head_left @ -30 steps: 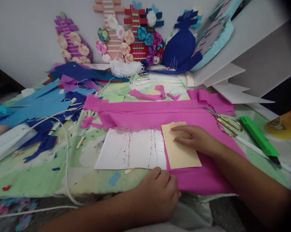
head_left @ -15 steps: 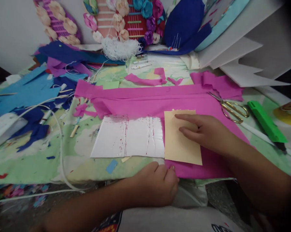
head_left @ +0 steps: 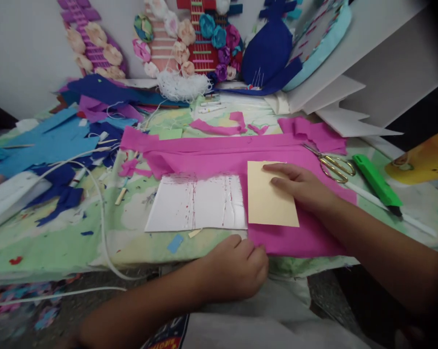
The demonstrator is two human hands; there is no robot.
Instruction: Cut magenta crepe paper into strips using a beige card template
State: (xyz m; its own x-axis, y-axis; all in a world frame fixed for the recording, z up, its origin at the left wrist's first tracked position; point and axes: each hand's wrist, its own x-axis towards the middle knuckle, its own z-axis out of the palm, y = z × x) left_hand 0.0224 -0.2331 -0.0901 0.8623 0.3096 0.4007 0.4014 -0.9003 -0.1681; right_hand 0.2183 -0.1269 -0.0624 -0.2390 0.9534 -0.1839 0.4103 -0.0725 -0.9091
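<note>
Apparently steadying yellow card point(head_left: 269, 208) over pink paper point(head_left: 306, 240), right hand point(head_left: 308, 186) loosely open; keeping left hand point(head_left: 236, 266) clenched near surface point(head_left: 127, 242) edge.

Dim, diffuse light; faint glare on white board point(head_left: 207, 206); soft blur; right edge dark.

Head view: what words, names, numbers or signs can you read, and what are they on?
Shirt, dark patch: white letters starting perhaps "A"; red ones below, cut off and too blurred.
Yellow thing: dark marks, too small to read.
Nothing else readable.
</note>
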